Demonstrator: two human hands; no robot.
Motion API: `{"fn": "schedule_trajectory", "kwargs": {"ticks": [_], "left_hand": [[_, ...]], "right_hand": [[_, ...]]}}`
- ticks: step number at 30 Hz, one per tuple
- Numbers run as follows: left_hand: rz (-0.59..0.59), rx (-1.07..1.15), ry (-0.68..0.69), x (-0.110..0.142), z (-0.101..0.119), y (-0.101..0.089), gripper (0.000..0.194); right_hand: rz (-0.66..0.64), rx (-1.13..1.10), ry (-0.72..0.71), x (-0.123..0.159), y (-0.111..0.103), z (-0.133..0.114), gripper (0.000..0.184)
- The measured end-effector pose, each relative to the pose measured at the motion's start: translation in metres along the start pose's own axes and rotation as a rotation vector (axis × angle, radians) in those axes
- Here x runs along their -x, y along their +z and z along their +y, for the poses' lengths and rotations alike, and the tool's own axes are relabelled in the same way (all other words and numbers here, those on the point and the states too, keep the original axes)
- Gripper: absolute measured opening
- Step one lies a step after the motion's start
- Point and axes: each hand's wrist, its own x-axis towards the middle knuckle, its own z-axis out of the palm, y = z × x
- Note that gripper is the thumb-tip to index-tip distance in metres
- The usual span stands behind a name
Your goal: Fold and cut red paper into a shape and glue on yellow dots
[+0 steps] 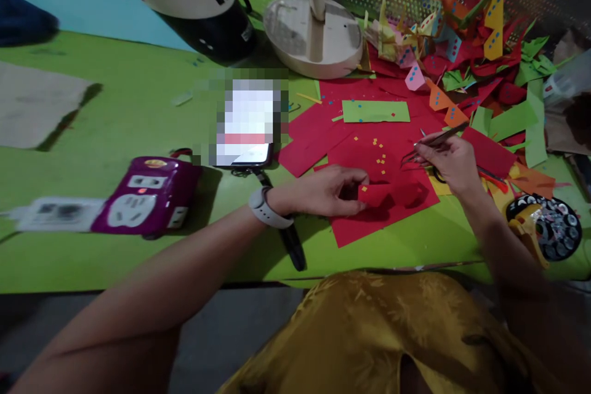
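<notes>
My left hand (330, 191) is closed, pinching the left end of a red paper piece (392, 194) between thumb and fingers. A tiny yellow square (364, 189) sits at that end. Dark tweezers (455, 133) are in my right hand (452, 163), their tips pointing left above a larger red sheet (351, 231). Several loose yellow squares (378, 162) lie on the red paper between my hands. Beyond them is a light green paper strip (376, 112) with small blue and red bits on it.
A phone (249, 120) and a purple power adapter (148, 197) lie left of the red paper. Behind stand a round white lamp base (314, 37) and a black-and-white container (198, 6). Coloured paper scraps (462, 61) are heaped at back right; a round black case (549, 228) is at right.
</notes>
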Motion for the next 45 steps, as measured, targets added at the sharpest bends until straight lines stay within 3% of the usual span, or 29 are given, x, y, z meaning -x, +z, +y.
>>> {"fn": "schedule_trajectory", "kwargs": {"ticks": [6, 12, 20, 31, 45], "left_hand": [[-0.023, 0.043, 0.022, 0.0, -0.002, 0.0, 0.017], [-0.002, 0.025, 0.018, 0.001, 0.0, 0.0, 0.016], [-0.003, 0.004, -0.016, 0.0, -0.002, 0.001, 0.023], [-0.01, 0.009, -0.022, 0.001, -0.002, 0.002, 0.023], [-0.019, 0.043, -0.016, 0.0, -0.003, 0.001, 0.023]], "right_hand": [[-0.024, 0.234, -0.133, 0.012, -0.004, 0.004, 0.022], [0.104, 0.196, -0.195, 0.016, 0.008, 0.014, 0.022], [0.05, 0.058, -0.139, 0.012, 0.022, 0.027, 0.028], [-0.028, 0.095, -0.182, 0.012, 0.018, 0.031, 0.021], [-0.017, 0.116, -0.159, 0.015, 0.018, 0.031, 0.023]]}}
